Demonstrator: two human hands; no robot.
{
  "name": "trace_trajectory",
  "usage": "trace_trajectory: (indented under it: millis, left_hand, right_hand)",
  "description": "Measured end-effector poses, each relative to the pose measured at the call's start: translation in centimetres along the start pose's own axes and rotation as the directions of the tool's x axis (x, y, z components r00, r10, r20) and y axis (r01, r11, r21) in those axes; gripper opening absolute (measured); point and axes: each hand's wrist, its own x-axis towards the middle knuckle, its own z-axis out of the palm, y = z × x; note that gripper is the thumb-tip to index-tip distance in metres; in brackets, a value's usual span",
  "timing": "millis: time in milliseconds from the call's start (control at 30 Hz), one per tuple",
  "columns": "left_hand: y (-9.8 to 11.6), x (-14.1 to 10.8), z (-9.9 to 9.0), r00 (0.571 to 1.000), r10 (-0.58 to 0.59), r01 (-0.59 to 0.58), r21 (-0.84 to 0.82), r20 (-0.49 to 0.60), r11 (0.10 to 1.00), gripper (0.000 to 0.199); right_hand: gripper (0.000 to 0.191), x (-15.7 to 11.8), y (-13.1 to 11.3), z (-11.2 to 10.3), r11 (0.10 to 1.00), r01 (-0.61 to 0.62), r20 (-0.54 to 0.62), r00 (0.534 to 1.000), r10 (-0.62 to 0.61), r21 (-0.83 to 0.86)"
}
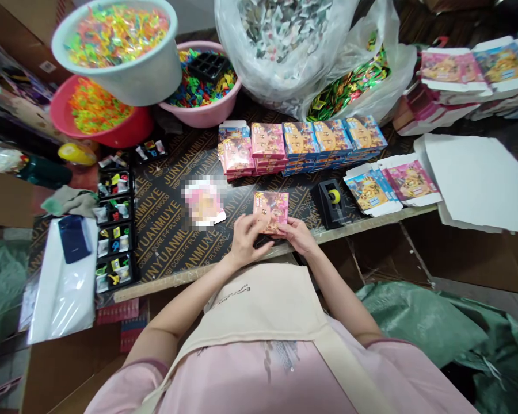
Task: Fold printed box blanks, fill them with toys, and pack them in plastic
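A small pink box [271, 202] with cartoon print stands near the table's front edge, right before me. My right hand [301, 237] grips its lower right corner between thumb and fingers. Over the box's lower left lies my left hand [247, 241], thumb and fingers apart; whether its fingertips press on the box I cannot tell. To the left is a flat pink carton [204, 202], partly blurred. Behind the box are stacks of pink boxes [267, 140] and blue boxes [300, 140]. A black tape dispenser [330, 204] with yellow tape stands to the right.
Black trays [114, 241] of small toys line the left, by a phone [74, 238]. Tubs [116, 75] of coloured pieces and plastic bags [237, 52] stand at the back. Unfolded cartons [410, 178] and white card [483, 178] lie right, with more cartons [453, 66] behind.
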Motion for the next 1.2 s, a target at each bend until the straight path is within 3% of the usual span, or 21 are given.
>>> trace_trajectory:
  millis: [33, 100, 167, 233, 267, 367, 467, 567, 667, 767, 833, 900, 967, 1033, 1200]
  left_hand:
    - [-0.4, -0.2, 0.0, 0.981, -0.192, 0.189, -0.063, -0.039, 0.98, 0.06]
    - [-1.4, -0.1, 0.0, 0.861, -0.509, 0.493, -0.282, 0.019, 0.823, 0.071]
    - [-2.5, 0.3, 0.0, 0.734, -0.66, 0.64, -0.486, 0.159, 0.595, 0.073]
    - [-3.9, 1.1, -0.5, 0.655, -0.729, 0.665, -0.611, 0.201, 0.429, 0.073]
    - [-4.8, 1.8, -0.9, 0.631, -0.759, 0.645, -0.654, 0.164, 0.395, 0.073]
    - [-8.1, 5.0, -2.4, 0.591, -0.805, 0.539, -0.723, -0.041, 0.432, 0.069]
    - [-11.9, 9.5, -3.0, 0.56, -0.813, 0.51, -0.705, -0.162, 0.492, 0.063]
    - [-14.5, 13.5, -2.3, 0.528, -0.837, 0.602, -0.634, -0.141, 0.486, 0.054]
    - [-15.3, 15.3, -1.6, 0.592, -0.795, 0.691, -0.424, -0.133, 0.585, 0.036]
    - [-14.9, 14.3, -2.4, 0.684, -0.715, 0.697, -0.159, -0.148, 0.699, 0.032]
    - [-14.2, 12.3, -3.9, 0.687, -0.704, 0.716, 0.001, -0.18, 0.698, 0.037]
    - [-13.2, 9.5, -5.7, 0.635, -0.742, 0.772, 0.199, -0.214, 0.603, 0.053]
    - [-12.1, 6.7, -7.3, 0.532, -0.818, 0.81, 0.412, -0.22, 0.416, 0.086]
    - [-11.2, 4.4, -8.4, 0.459, -0.865, 0.787, 0.545, -0.203, 0.29, 0.11]
    - [-10.9, 2.6, -9.7, 0.406, -0.892, 0.793, 0.561, -0.198, 0.237, 0.114]
  right_hand:
    - [0.046, 0.3, 0.0, 0.2, 1.0, 0.015, 0.007, 1.0, -0.015, 0.006]
    - [0.051, 1.0, 0.3, 0.6, 0.999, 0.03, 0.035, 0.999, -0.03, -0.011]
    - [0.058, 1.9, 0.8, 0.8, 0.996, 0.058, 0.058, 0.997, -0.054, -0.069]
    - [0.066, 2.7, 1.5, 0.7, 0.975, 0.125, 0.031, 0.992, -0.121, -0.182]
    - [0.069, 3.1, 1.9, 0.6, 0.949, 0.174, -0.003, 0.983, -0.181, -0.263]
    - [0.063, 4.0, 3.0, -0.2, 0.81, 0.28, -0.082, 0.925, -0.372, -0.515]
    - [0.051, 4.7, 3.6, -0.9, 0.737, 0.295, -0.075, 0.903, -0.423, -0.608]
    - [0.047, 5.0, 3.7, -1.3, 0.746, 0.292, -0.068, 0.909, -0.41, -0.598]
    - [0.045, 5.0, 3.7, -1.3, 0.76, 0.289, -0.067, 0.914, -0.399, -0.582]
    - [0.043, 4.9, 3.6, -1.3, 0.77, 0.286, -0.071, 0.917, -0.392, -0.57]
    - [0.042, 4.8, 3.6, -1.3, 0.776, 0.284, -0.071, 0.919, -0.388, -0.563]
    - [0.04, 4.8, 3.7, -1.3, 0.777, 0.283, -0.067, 0.921, -0.384, -0.562]
    - [0.039, 4.9, 3.8, -1.4, 0.774, 0.283, -0.062, 0.922, -0.383, -0.566]
    - [0.038, 4.9, 3.8, -1.4, 0.767, 0.288, -0.055, 0.921, -0.387, -0.573]
    - [0.036, 4.7, 3.7, -1.3, 0.731, 0.299, -0.035, 0.914, -0.404, -0.613]
